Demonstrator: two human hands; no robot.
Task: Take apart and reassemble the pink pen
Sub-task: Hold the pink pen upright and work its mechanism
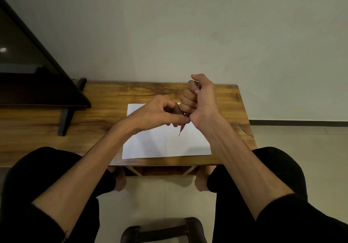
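The pink pen (182, 128) is held above a white sheet of paper (165, 143), tip pointing down toward me. My right hand (197, 98) is wrapped in a fist around the barrel, which hides most of it; the pen's top end pokes out by the thumb. My left hand (160, 114) pinches the lower end of the pen, just above the thin dark tip, between thumb and fingers. Both hands touch each other over the paper.
The paper lies on a low wooden table (105, 111) against a pale wall. A dark monitor on a stand (37, 81) occupies the table's left side. My knees flank the table's front edge, and a dark chair part (162, 231) sits below.
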